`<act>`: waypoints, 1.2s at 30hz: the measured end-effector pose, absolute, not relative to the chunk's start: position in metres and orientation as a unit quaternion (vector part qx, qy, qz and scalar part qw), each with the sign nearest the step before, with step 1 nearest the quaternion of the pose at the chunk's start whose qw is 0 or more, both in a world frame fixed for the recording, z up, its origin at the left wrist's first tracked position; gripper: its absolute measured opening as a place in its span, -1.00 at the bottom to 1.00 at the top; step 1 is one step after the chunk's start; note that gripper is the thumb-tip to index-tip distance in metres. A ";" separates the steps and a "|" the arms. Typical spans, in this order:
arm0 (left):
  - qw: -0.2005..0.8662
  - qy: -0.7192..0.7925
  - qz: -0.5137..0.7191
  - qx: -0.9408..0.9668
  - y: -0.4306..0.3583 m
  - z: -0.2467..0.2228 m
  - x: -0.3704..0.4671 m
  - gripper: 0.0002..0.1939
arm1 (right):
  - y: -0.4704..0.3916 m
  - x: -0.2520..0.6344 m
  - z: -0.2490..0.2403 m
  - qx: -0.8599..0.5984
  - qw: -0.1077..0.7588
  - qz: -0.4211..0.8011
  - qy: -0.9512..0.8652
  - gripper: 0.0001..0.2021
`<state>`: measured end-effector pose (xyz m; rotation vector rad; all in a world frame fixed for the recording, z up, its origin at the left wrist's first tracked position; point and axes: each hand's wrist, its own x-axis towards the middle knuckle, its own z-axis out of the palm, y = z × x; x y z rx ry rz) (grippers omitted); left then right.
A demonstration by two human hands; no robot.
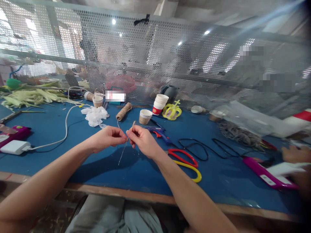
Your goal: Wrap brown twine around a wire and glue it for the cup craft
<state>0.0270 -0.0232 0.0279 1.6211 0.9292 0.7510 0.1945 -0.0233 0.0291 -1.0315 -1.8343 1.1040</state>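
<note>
Both hands meet above the blue table, fingertips nearly touching. My left hand [108,139] pinches a thin twine [122,152], whose loose end hangs below the fingers. In my right hand [143,139], thumb and fingers are closed on a thin tan stick [132,126] that points upward. The twine meets the stick between the hands; how it passes round is too small to tell. Behind them lies a roll of brown twine [123,111], with a strand running down toward my left hand. A cup wrapped in brown [145,116] stands just beyond my right hand.
Red-and-yellow scissors [186,163] lie beside my right forearm, near a blue glue gun [160,133]. Stacked paper cups [160,104] and a yellow crown [172,111] stand behind. Left are a white cable [66,127] and husks [34,97]. Another person's hand [295,153] is at right.
</note>
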 end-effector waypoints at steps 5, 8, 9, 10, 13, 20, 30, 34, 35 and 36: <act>0.457 0.402 0.309 0.731 -0.022 0.026 0.026 -0.83 | -0.024 0.193 0.028 -0.433 0.355 0.398 -0.727 -0.75; 0.387 0.430 0.287 0.763 -0.022 0.027 0.027 -0.85 | -0.024 0.192 0.027 -0.449 0.340 0.378 -0.735 -0.76; 0.376 0.434 0.284 0.768 -0.023 0.027 0.027 -0.84 | -0.023 0.192 0.027 -0.453 0.338 0.372 -0.736 -0.76; 0.374 0.435 0.283 0.768 -0.023 0.027 0.028 -0.83 | -0.023 0.191 0.027 -0.457 0.338 0.364 -0.738 -0.76; 0.390 0.440 0.293 0.754 -0.023 0.025 0.030 -0.83 | -0.024 0.189 0.027 -0.467 0.346 0.341 -0.739 -0.75; 0.491 0.415 0.329 0.692 -0.023 0.024 0.032 -0.79 | -0.024 0.191 0.028 -0.392 0.370 0.436 -0.721 -0.76; 0.523 0.394 0.294 0.696 -0.025 0.031 0.028 -0.74 | -0.022 0.193 0.027 -0.417 0.356 0.428 -0.719 -0.72; 0.509 0.399 0.310 0.697 -0.024 0.029 0.029 -0.76 | -0.024 0.192 0.029 -0.438 0.355 0.402 -0.722 -0.73; 0.506 0.400 0.314 0.697 -0.024 0.029 0.029 -0.76 | -0.025 0.191 0.030 -0.442 0.354 0.396 -0.723 -0.73; 0.503 0.403 0.316 0.696 -0.024 0.028 0.030 -0.77 | -0.025 0.191 0.030 -0.447 0.354 0.388 -0.724 -0.73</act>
